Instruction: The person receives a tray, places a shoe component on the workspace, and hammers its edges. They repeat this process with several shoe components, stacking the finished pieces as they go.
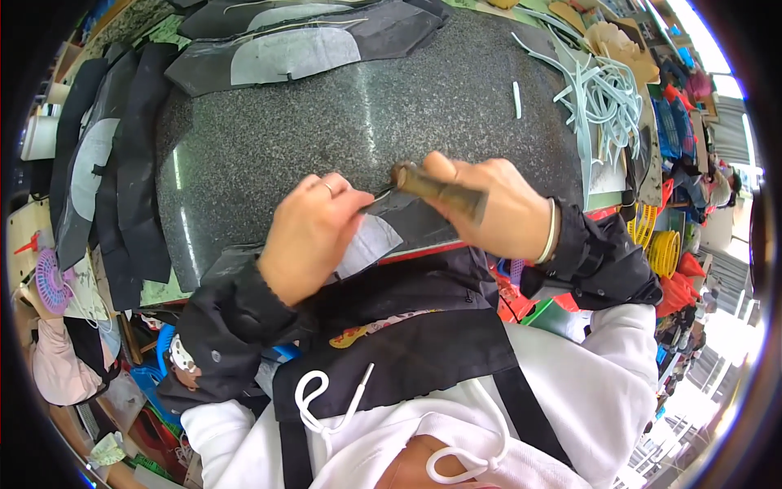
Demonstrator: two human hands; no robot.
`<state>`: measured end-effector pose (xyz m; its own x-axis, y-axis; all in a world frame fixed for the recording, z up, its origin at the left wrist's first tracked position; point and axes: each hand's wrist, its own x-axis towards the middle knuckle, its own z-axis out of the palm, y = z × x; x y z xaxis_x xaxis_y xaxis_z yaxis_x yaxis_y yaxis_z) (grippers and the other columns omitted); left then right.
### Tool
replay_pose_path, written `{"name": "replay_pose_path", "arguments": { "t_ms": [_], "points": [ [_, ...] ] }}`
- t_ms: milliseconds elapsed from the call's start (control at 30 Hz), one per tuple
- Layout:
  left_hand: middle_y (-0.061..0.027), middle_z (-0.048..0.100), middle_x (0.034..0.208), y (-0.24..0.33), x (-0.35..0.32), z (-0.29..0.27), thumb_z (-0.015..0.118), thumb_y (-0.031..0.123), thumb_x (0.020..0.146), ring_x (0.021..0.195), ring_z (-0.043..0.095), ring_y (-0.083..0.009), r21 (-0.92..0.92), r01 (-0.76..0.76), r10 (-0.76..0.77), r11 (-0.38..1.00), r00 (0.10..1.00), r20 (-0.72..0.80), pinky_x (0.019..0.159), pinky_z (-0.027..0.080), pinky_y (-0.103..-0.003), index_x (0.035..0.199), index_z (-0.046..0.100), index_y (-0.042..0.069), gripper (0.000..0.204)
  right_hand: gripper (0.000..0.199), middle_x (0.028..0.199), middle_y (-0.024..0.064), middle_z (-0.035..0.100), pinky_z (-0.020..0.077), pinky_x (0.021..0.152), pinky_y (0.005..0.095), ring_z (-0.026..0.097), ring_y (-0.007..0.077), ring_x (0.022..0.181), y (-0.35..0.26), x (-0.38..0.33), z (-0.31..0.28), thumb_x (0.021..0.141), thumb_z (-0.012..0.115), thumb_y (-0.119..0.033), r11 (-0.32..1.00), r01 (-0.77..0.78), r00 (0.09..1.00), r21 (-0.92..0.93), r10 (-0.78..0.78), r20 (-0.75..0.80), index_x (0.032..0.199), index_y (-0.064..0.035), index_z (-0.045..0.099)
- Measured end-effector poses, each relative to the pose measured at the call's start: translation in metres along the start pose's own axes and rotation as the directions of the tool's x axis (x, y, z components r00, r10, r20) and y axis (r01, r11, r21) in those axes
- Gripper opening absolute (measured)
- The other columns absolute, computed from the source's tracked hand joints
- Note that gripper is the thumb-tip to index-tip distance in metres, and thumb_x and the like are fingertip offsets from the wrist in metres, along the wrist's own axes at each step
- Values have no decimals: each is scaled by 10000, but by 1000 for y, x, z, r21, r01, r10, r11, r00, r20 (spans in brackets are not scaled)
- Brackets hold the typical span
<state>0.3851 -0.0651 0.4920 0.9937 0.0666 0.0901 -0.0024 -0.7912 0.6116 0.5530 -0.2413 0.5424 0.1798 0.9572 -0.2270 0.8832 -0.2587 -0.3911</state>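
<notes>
My left hand (308, 232) is closed in a pinch on the upper edge of a dark panel with a pale grey patch (373, 243). The panel lies at the near edge of a speckled black stone slab (269, 155). My right hand (509, 210) is wrapped round a short, blunt, brownish metal tool (444, 194). Motion blurs this tool, and its exact kind does not show. The tool's blunt end is close to the fingertips of my left hand, over the panel's edge. My fingers hide part of the panel.
Similar dark panels with grey patches (295, 57) lie along the slab's far side, with more dark pieces (142, 163) at its left. A tangle of pale blue strips (604, 98) is at the far right, and one short strip (516, 99) lies apart. A purple fan (53, 281) stands left.
</notes>
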Motion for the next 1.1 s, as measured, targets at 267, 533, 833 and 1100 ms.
{"name": "replay_pose_path", "arguments": {
  "t_ms": [267, 533, 833, 1100],
  "points": [
    [-73, 572, 836, -12, -25, -10, 739, 139, 770, 754, 591, -252, -247, 147, -163, 958, 986, -46, 658, 494, -376, 991, 709, 79, 232, 272, 753, 155, 579, 456, 521, 440, 571, 393, 600, -15, 3, 6, 891, 623, -120, 985, 128, 990, 115, -119, -80, 1155, -63, 596],
    [-64, 596, 932, -6, -33, -7, 734, 179, 770, 827, 594, -259, 19, 91, -88, 996, 987, -134, 699, 491, -365, 1015, 685, 94, 265, 263, 749, 150, 591, 449, 533, 439, 572, 385, 608, -33, 9, -5, 904, 609, -132, 967, 199, 980, 159, -199, -17, 1157, -65, 595],
    [-52, 590, 933, -14, -54, 4, 697, 151, 790, 794, 571, -252, 130, -33, 66, 991, 963, -261, 715, 488, -352, 1037, 675, 87, 256, 263, 949, 206, 627, 476, 631, 417, 599, 330, 720, -18, 17, 8, 869, 665, -126, 949, 285, 957, 134, -275, -90, 1109, -27, 625],
    [-68, 587, 977, -17, -58, -2, 666, 129, 800, 852, 579, -236, 344, -145, 230, 928, 948, -219, 760, 461, -364, 1029, 669, 52, 241, 291, 940, 207, 638, 495, 659, 404, 605, 346, 733, -53, 21, 6, 871, 661, -131, 984, 172, 982, -42, -175, -78, 1130, -5, 622]
  ]
}}
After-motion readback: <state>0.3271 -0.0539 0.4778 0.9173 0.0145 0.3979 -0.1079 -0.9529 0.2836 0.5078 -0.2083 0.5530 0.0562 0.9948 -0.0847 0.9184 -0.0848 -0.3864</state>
